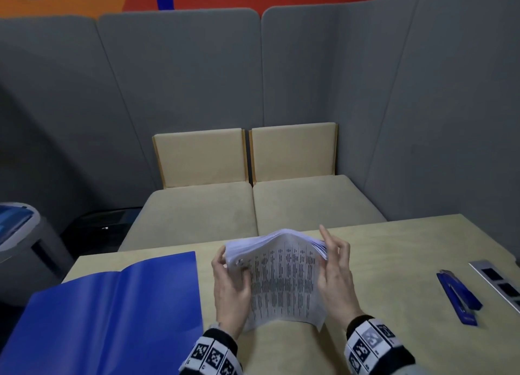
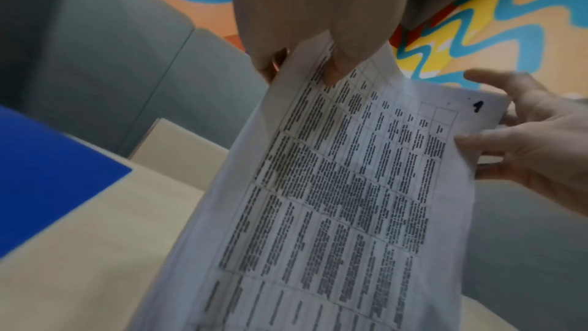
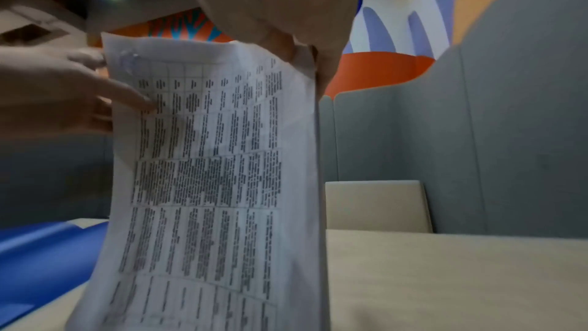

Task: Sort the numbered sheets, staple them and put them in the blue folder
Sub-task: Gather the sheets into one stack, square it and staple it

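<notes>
A stack of printed sheets (image 1: 281, 279) stands nearly upright on the beige table (image 1: 394, 256), with its bottom edge on the surface and its top bowed. My left hand (image 1: 229, 276) pinches the left edge, thumb on the front. My right hand (image 1: 333, 262) holds the right edge, thumb in front and fingers stretched up behind. In the left wrist view the top sheet (image 2: 350, 198) carries a handwritten "1" (image 2: 477, 106) in the corner by my right hand (image 2: 525, 140). The blue folder (image 1: 112, 312) lies open to the left. A blue stapler (image 1: 457, 297) lies on the right.
A silver socket panel (image 1: 501, 284) is set into the table's right edge beyond the stapler. Beige sofa seats (image 1: 253, 206) and grey partition walls (image 1: 180, 93) stand behind the table. A grey and blue bin (image 1: 17, 234) stands on the left floor.
</notes>
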